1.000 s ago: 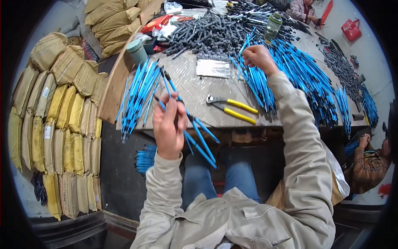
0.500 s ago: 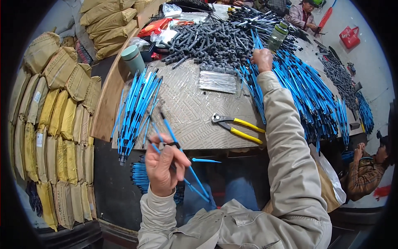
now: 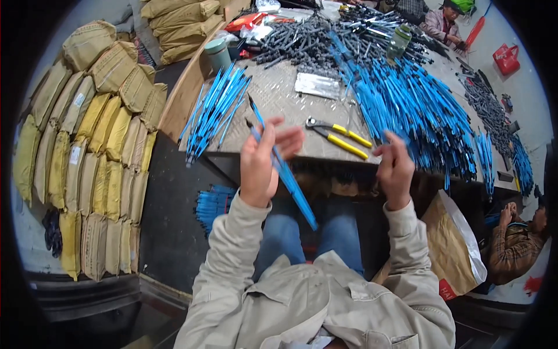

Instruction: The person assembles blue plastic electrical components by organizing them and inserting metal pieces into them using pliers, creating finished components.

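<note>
My left hand (image 3: pixel 260 160) is in front of the table edge, holding a few thin blue rods (image 3: pixel 296 195) with black tips between thumb and palm. Its other fingers stretch to the right and are blurred. The rods slant down to the right over my knees. My right hand (image 3: pixel 396 168) is raised beside the right-hand heap of blue rods (image 3: pixel 415 110), fingers bent and smeared by motion. Whether it pinches a rod is unclear. Between the hands, yellow-handled pincers (image 3: pixel 340 139) lie on the table. A smaller bundle of blue rods (image 3: pixel 218 110) rests at the left.
Dark grey plastic parts (image 3: pixel 305 43) heap up at the back of the table (image 3: pixel 273 107), near a pack of clear-wrapped pins (image 3: pixel 318 84). A green cup (image 3: pixel 218 55) and a bottle (image 3: pixel 399 42) stand there. Stacked sacks (image 3: pixel 87 151) fill the left. Two co-workers sit at the right.
My right hand has drawn back from the far end of the rod heap toward me. My left hand has moved up and right with its rods, now bunched closer together. The view has shifted.
</note>
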Available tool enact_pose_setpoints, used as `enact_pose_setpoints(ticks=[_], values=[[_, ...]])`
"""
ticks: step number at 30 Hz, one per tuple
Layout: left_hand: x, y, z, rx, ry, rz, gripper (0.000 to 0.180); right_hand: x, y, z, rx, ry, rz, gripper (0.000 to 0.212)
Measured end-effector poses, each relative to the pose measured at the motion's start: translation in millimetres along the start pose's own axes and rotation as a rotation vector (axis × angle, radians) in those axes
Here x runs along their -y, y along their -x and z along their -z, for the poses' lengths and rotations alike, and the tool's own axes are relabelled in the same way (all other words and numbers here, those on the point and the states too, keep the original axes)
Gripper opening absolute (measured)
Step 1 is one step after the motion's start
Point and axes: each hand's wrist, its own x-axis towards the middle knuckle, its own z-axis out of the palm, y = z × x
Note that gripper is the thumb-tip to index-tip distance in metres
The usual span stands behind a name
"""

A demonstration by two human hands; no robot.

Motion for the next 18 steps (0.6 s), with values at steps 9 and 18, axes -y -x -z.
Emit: enact_pose_setpoints(ticks=[9,18], values=[[-3.1,24.9,-24.0,0.024,-0.034,-0.164,0.031,45.1,81.6,10.3,0.234,0.188,0.407,0.029],[-2.4,37.3,-16.4,0.088,0.031,-0.167,0.026,68.6,105.9,6.7,0.169,-0.528,-0.205,0.025]])
